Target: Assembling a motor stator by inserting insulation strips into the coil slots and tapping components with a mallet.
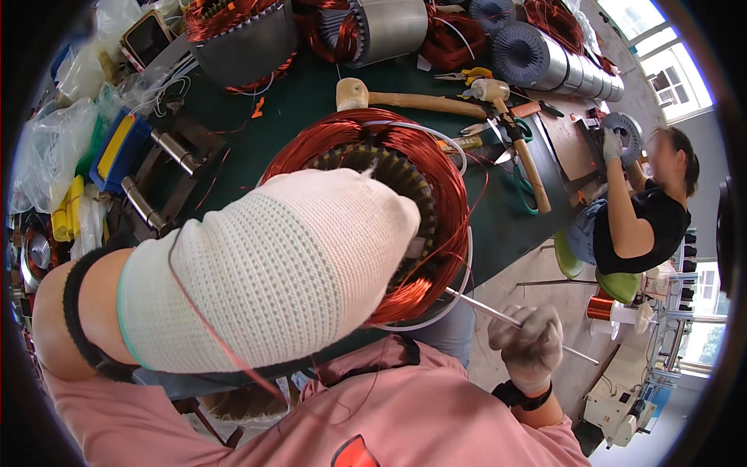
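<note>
Seemingly, red copper-wire coils (pixel 450 204) are wound but unbound; right hand (pixel 531 341) clasps slim silver metal rod (pixel 482 307), left hand (pixel 350 229) hides its grip.

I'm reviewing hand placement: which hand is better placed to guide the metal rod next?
Probably the right hand: it grips the thin metal rod, whose far end reaches the lower right side of the copper winding. The left hand lies over the winding, with no visible hold on the rod.

Red-brown coil (pixel 445 175), white dotted glove (pixel 264 265)
</note>
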The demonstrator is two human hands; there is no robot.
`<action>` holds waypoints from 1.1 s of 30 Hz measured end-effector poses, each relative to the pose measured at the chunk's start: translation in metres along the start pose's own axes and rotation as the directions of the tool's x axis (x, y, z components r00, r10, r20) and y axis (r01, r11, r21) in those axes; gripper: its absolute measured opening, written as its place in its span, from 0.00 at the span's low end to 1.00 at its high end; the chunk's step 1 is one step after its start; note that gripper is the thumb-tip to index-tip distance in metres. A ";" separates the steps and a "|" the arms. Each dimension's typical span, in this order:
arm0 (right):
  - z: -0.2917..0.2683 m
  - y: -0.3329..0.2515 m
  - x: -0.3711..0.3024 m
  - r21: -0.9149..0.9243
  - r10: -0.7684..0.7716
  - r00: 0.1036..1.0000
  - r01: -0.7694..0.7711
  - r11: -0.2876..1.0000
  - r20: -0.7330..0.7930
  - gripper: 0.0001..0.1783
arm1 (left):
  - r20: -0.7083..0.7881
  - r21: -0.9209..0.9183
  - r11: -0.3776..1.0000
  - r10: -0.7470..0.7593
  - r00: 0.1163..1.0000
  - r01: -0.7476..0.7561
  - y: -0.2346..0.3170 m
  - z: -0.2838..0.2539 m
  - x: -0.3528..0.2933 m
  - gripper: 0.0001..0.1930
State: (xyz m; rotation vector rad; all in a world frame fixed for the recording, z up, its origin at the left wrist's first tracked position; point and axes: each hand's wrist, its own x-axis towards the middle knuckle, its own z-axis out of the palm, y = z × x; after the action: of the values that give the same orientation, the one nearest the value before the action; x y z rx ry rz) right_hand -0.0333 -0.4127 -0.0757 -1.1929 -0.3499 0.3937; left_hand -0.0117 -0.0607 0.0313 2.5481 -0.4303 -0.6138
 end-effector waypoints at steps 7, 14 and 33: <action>0.004 0.002 -0.002 0.021 -0.025 1.000 0.025 0.999 -0.012 0.18 | -0.012 0.095 0.993 -0.065 0.998 0.066 0.010 0.002 -0.002 0.08; -0.005 0.006 0.000 0.105 -0.014 0.999 0.018 0.994 -0.041 0.20 | -0.086 0.079 0.995 -0.052 0.995 0.059 0.007 0.009 0.001 0.09; 0.022 -0.004 0.035 -0.254 -0.164 0.965 0.214 0.943 0.203 0.18 | -0.148 0.026 1.000 0.012 0.989 -0.008 0.004 0.020 0.003 0.08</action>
State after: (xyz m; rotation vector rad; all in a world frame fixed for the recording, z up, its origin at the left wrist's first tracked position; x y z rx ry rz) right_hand -0.0127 -0.3794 -0.0630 -1.3832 -0.6886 0.2900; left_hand -0.0199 -0.0725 0.0164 2.5916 -0.4008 -0.4142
